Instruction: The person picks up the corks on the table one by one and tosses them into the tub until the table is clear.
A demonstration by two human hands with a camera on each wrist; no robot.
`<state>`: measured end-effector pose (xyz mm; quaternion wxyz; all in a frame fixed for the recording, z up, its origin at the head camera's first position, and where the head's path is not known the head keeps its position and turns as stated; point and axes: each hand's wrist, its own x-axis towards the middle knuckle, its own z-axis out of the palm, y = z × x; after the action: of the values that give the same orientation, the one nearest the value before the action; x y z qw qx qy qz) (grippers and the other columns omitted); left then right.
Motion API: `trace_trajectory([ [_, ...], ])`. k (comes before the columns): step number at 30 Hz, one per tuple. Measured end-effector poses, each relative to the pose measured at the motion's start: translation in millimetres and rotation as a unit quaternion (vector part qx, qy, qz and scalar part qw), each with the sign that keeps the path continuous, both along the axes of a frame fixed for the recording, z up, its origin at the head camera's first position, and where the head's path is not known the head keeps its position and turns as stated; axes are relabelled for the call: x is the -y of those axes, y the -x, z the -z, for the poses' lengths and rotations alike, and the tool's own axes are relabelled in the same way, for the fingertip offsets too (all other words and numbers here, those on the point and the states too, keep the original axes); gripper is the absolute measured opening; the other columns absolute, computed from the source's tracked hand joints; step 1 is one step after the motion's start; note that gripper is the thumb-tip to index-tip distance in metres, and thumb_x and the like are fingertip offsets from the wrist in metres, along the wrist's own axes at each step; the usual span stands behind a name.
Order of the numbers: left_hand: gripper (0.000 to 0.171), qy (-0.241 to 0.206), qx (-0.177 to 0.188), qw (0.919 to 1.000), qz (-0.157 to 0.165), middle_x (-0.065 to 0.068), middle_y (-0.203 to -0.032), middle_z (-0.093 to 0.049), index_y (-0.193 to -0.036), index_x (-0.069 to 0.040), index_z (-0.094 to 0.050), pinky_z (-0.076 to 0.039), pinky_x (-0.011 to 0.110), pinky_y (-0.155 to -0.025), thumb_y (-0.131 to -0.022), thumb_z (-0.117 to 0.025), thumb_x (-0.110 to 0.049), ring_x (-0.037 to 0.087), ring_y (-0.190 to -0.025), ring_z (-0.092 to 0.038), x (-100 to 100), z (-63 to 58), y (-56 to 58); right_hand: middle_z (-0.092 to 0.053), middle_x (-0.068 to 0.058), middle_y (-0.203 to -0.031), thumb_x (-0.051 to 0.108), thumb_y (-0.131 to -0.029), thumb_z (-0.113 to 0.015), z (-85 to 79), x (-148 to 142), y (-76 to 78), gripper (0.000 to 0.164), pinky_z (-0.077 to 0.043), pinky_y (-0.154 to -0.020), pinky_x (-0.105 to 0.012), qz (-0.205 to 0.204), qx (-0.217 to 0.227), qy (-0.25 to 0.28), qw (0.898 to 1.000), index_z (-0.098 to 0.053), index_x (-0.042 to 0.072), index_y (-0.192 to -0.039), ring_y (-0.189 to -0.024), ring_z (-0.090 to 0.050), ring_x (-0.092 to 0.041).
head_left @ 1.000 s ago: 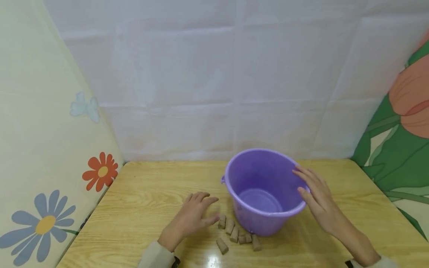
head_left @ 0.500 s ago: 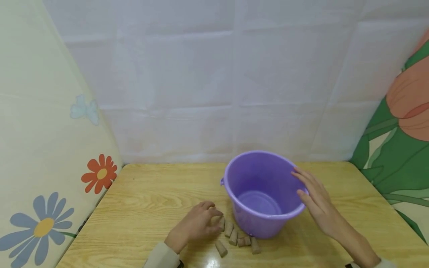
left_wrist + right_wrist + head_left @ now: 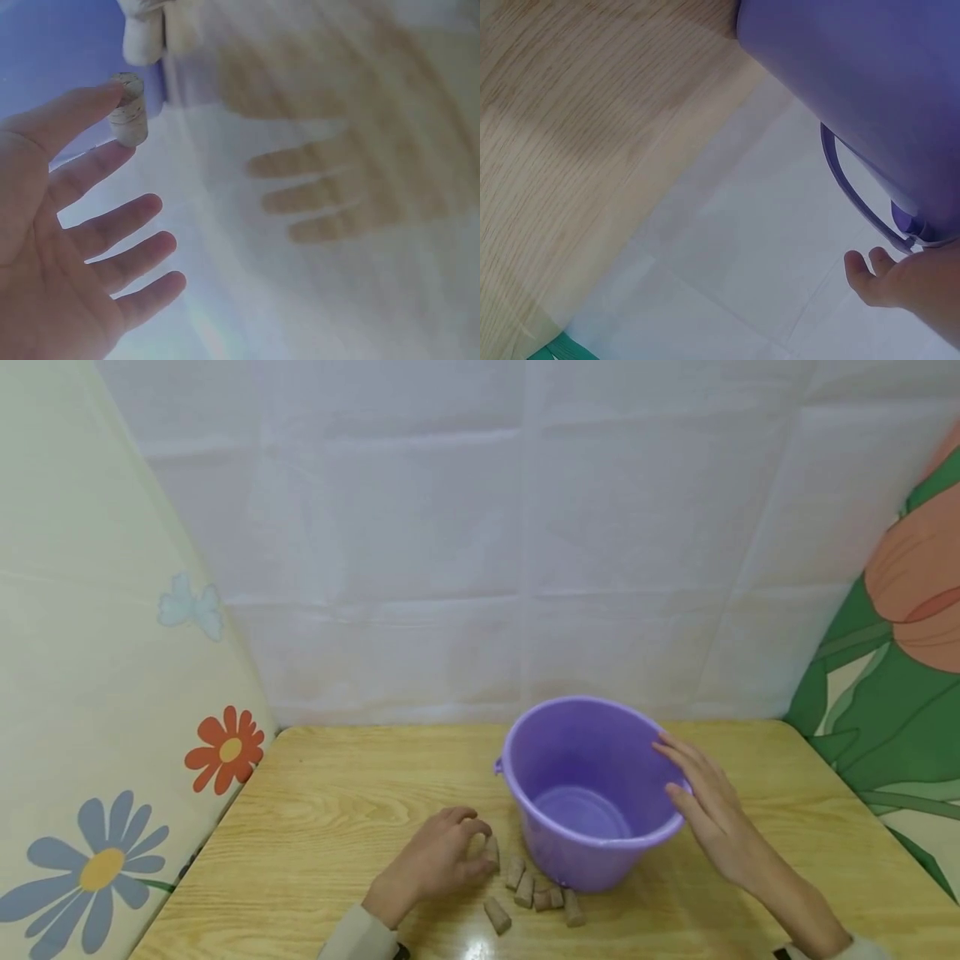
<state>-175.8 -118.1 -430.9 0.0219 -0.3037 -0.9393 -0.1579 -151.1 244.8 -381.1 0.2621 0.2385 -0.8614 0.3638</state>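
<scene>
In the head view, my left hand (image 3: pixel 438 860) is low over the table, left of a purple bucket (image 3: pixel 585 860). The left wrist view shows a cork (image 3: pixel 130 112) pinched between its thumb and index finger; the other fingers are spread. Several more tan corks (image 3: pixel 524 889) lie near the bucket's base, one (image 3: pixel 497 915) a little apart. My right hand (image 3: pixel 712 818) holds the bucket's right rim, with thumb and fingertips over the edge. In the right wrist view, part of that hand (image 3: pixel 900 281) shows beside the bucket's handle (image 3: pixel 855 196).
The wood-patterned table (image 3: pixel 337 793) meets a white sheet (image 3: pixel 412 568) at its back edge. A flower-print panel (image 3: pixel 67 677) stands on the left and a green leaf-print panel (image 3: pixel 892 718) on the right. No corks show inside the bucket.
My left hand has moved right and down to the corks, and its thumb and index finger have closed on one. My right hand stays at the bucket's rim.
</scene>
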Motion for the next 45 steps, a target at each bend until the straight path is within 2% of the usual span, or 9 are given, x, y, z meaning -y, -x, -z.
trace_trajectory([
  [4, 0.041, -0.024, -0.021, 0.9993, -0.018, 0.012, -0.127, -0.064, -0.119, -0.013, -0.067, -0.05, 0.051, -0.102, -0.086, -0.075, -0.036, 0.031, -0.12, -0.06, 6, -6.5, 0.5, -0.044, -0.019, -0.151, -0.002, -0.094, -0.051, 0.3, 0, 0.0, 0.048, -0.013, -0.111, -0.007, 0.0, -0.004, 0.0, 1.0, -0.05, 0.003, -0.142, -0.141, -0.023, 0.007],
  [7, 0.04, -0.047, -0.049, 0.9971, -0.034, 0.009, -0.124, -0.065, -0.12, -0.013, -0.066, -0.051, 0.049, -0.101, -0.086, -0.076, -0.034, 0.03, -0.118, -0.061, 10, -13.6, 0.8, -0.044, -0.018, -0.151, -0.002, -0.094, -0.052, 0.1, 0, -0.4, 0.048, -0.013, -0.112, -0.007, 0.001, -0.003, 0.0, 1.0, -0.05, 0.004, -0.142, -0.142, -0.023, 0.007],
  [13, 0.041, -0.108, -0.128, 0.9844, -0.054, 0.008, -0.118, -0.068, -0.118, -0.01, -0.066, -0.054, 0.046, -0.098, -0.082, -0.081, -0.026, 0.029, -0.113, -0.063, 17, -33.3, 1.9, -0.044, -0.018, -0.151, -0.001, -0.095, -0.051, 0.0, 0, -0.4, 0.048, -0.011, -0.113, -0.008, 0.005, 0.0, 0.002, 1.0, -0.049, 0.005, -0.143, -0.142, -0.023, 0.007],
  [15, 0.042, -0.132, -0.138, 0.9799, -0.058, 0.008, -0.118, -0.068, -0.119, -0.009, -0.066, -0.054, 0.046, -0.098, -0.083, -0.081, -0.024, 0.029, -0.114, -0.063, 18, -40.0, 2.1, -0.043, -0.018, -0.152, 0.0, -0.095, -0.051, 0.1, 0, -0.5, 0.048, -0.011, -0.113, -0.008, 0.005, 0.002, 0.002, 1.0, -0.049, 0.005, -0.143, -0.142, -0.022, 0.007],
  [22, 0.042, -0.179, -0.138, 0.9719, -0.067, 0.006, -0.122, -0.067, -0.123, -0.012, -0.064, -0.053, 0.047, -0.1, -0.087, -0.076, -0.029, 0.027, -0.118, -0.061, 15, -57.9, -0.5, -0.041, -0.017, -0.154, 0.001, -0.097, -0.048, 0.8, 0, -1.9, 0.049, -0.01, -0.112, -0.008, 0.003, 0.014, 0.008, 1.0, -0.047, 0.007, -0.145, -0.142, -0.021, 0.008],
  [28, 0.043, -0.211, -0.15, 0.9637, -0.065, 0.005, -0.123, -0.067, -0.124, -0.011, -0.064, -0.052, 0.047, -0.1, -0.087, -0.075, -0.03, 0.026, -0.119, -0.061, 8, -67.4, -2.0, -0.04, -0.018, -0.154, 0.0, -0.097, -0.047, 0.8, 0, -1.6, 0.049, -0.01, -0.112, -0.007, 0.0, 0.015, 0.011, 1.0, -0.046, 0.007, -0.146, -0.142, -0.021, 0.008],
  [33, 0.043, -0.242, -0.17, 0.953, -0.064, 0.006, -0.122, -0.069, -0.123, -0.01, -0.064, -0.053, 0.048, -0.099, -0.087, -0.076, -0.029, 0.025, -0.118, -0.061, 1, -72.8, -1.9, -0.04, -0.018, -0.154, 0.0, -0.097, -0.047, 1.0, 0, -1.9, 0.049, -0.01, -0.112, -0.007, -0.002, 0.015, 0.012, 1.0, -0.046, 0.007, -0.146, -0.143, -0.021, 0.009],
  [38, 0.042, -0.274, -0.185, 0.9427, -0.045, 0.005, -0.121, -0.068, -0.122, -0.009, -0.065, -0.052, 0.047, -0.1, -0.086, -0.077, -0.027, 0.024, -0.118, -0.061, -6, -78.5, -1.0, -0.039, -0.017, -0.155, 0.0, -0.097, -0.047, 1.1, 0, -2.3, 0.049, -0.01, -0.112, -0.007, -0.001, 0.018, 0.014, 1.0, -0.046, 0.007, -0.146, -0.143, -0.021, 0.008],
  [45, 0.04, -0.293, -0.16, 0.9424, -0.022, 0.004, -0.121, -0.067, -0.121, -0.01, -0.065, -0.051, 0.047, -0.101, -0.085, -0.078, -0.024, 0.022, -0.12, -0.059, -18, -83.1, -1.9, -0.038, -0.015, -0.155, 0.0, -0.098, -0.047, 1.0, 0, -2.6, 0.049, -0.01, -0.112, -0.006, -0.003, 0.025, 0.016, 1.0, -0.045, 0.007, -0.146, -0.143, -0.02, 0.009],
])
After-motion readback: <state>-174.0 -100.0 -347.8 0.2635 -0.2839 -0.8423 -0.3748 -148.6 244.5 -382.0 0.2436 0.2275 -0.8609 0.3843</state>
